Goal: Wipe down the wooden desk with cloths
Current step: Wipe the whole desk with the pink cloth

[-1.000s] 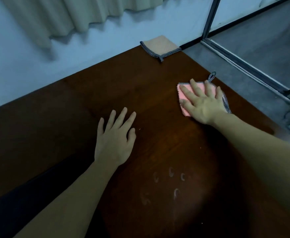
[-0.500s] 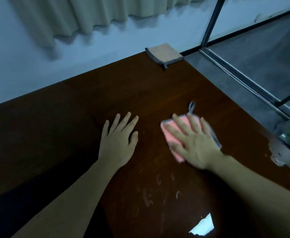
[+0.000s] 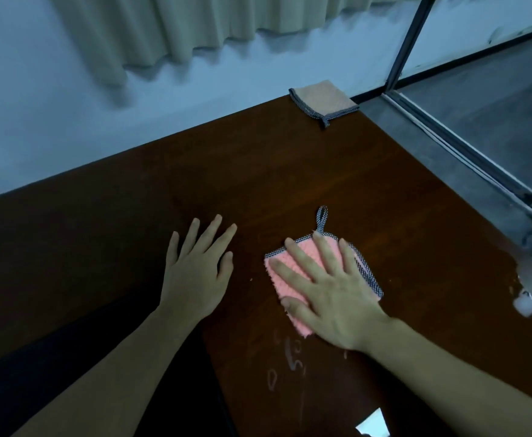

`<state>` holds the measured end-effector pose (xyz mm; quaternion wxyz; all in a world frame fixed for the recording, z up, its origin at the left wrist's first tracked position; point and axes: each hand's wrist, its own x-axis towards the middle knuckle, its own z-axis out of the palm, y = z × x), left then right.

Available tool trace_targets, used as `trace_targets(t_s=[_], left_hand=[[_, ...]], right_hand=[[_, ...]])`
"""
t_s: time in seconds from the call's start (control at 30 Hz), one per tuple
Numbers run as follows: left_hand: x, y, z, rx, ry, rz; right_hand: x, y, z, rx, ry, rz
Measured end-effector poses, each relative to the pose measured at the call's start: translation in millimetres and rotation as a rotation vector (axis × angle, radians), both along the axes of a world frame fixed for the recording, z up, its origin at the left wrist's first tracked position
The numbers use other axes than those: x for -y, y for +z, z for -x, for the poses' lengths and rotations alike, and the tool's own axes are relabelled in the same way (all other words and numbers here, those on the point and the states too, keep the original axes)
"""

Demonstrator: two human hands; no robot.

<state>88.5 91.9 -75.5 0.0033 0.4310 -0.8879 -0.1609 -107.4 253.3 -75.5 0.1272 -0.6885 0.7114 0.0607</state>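
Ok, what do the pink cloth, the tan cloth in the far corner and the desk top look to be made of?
Pink cloth: seemingly a nubby microfibre or chenille; bumpy pile, woven dark edging with a hanging loop. Tan cloth: looks like soft terry or microfibre, folded, same edging. Desk: dark brown wood or veneer, semi-gloss; faint grain, reflections and smudge marks show.

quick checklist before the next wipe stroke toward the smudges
1. Right hand flat on the pink cloth, fingers straight: ok.
2. Cloth lying flat on the desk, not bunched: ok.
3. Left hand flat on the desk, apart from the cloth: ok.
4. Smudges just near side of the cloth, not wiped: not ok.
5. Tan cloth at the far corner, out of the path: ok.
6. Cloth damp enough: cannot tell.
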Motion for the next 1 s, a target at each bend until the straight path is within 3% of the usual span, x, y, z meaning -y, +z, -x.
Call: trace_targets(t_s=[0.1, 0.27, 0.37, 0.53, 0.67, 0.8, 1.0], left_hand=[[-1, -1, -1, -0.015, 0.004, 0.013], [-3, 1, -2, -0.012, 0.000, 0.013], [-3, 3, 1, 0.001, 0.004, 0.006], [-3, 1, 1, 0.007, 0.004, 0.019], [-4, -1, -1, -0.010, 0.005, 0.036], [-3, 1, -2, -0.021, -0.003, 0.017], [-4, 2, 1, -0.016, 0.003, 0.017]], right_hand=[[12, 0, 21, 0.018, 0.019, 0.015], [77, 1, 53, -0.019, -0.261, -0.002], [84, 6, 40, -0.029, -0.316, -0.038], [20, 4, -15, -0.046, 0.018, 0.040], [0, 0, 3, 0.001, 0.099, 0.019], [32, -3, 53, 0.003, -0.134, 0.073], [87, 11, 118, -0.011, -0.393, -0.032]])
